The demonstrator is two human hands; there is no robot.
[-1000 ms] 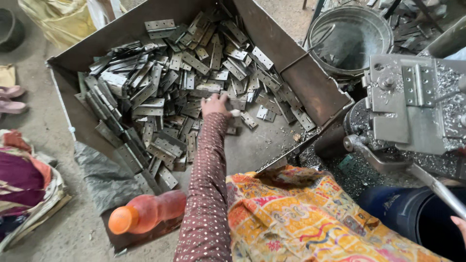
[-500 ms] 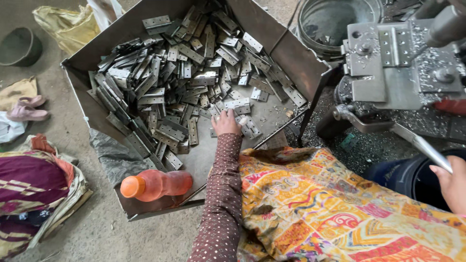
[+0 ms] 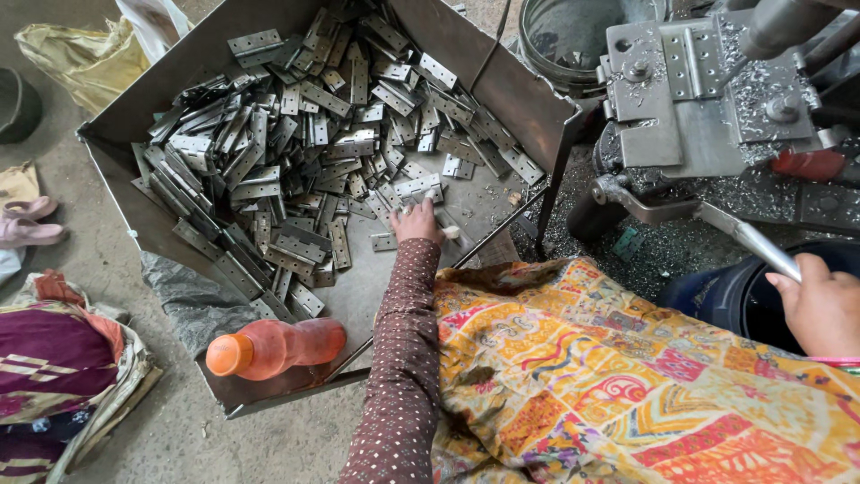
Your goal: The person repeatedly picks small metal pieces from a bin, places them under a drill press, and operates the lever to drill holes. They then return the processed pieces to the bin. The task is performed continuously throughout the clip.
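Fingers of the left hand (image 3: 417, 220), drawn back from deeper in the pile a second ago, now close on a flat grey steel hinge plate (image 3: 421, 189) at the heap's near edge, while the right hand (image 3: 825, 307) clasps the press's metal lever (image 3: 748, 238).

A big metal tray (image 3: 502, 81) sits on the concrete floor (image 3: 81, 269), holding a heap of metal hinges (image 3: 296, 152) and an orange bottle (image 3: 273, 348) lying at its near end. Beside the tray on the floor lie a yellow sack (image 3: 85, 58), pink sandals (image 3: 27, 224) and bundled cloth (image 3: 63, 376).
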